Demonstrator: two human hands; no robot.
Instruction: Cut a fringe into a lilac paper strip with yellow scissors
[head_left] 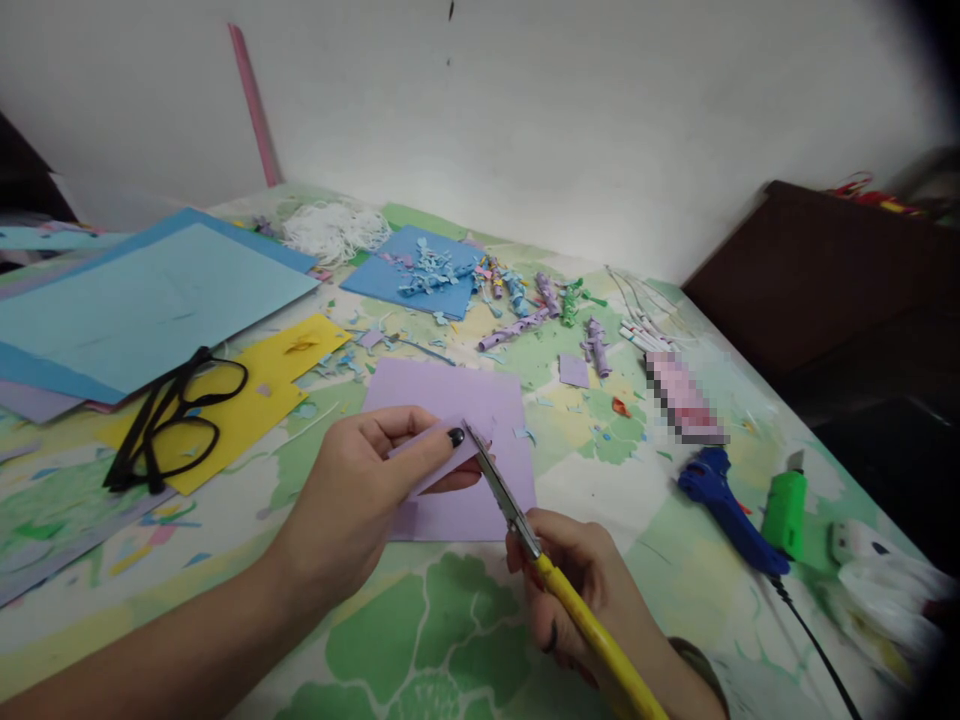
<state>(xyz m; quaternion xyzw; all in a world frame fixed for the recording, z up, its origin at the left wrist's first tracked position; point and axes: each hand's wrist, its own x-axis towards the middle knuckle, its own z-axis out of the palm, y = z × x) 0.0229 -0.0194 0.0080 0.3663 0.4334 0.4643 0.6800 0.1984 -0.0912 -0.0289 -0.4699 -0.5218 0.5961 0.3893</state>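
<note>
Between the thumb and fingers of my left hand [367, 480] is a small strip of purple craft paper [427, 440], tilted up toward the right. My right hand [585, 590] grips yellow-handled scissors [517, 520], their blades pointing up and left. The blade tips meet the strip's right end beside my left thumb; whether they are cutting into it I cannot tell. Below both hands a larger purple sheet [450, 385] lies flat on the patterned tablecloth [420, 620].
Black glasses [176, 420] rest on yellow sheets [277, 375] at left, near large blue sheets [172, 300]. Curled paper pieces [435, 270] lie on a blue square behind. To the right are a blue glue gun [731, 510] and a green cutter [784, 510] with its blade out.
</note>
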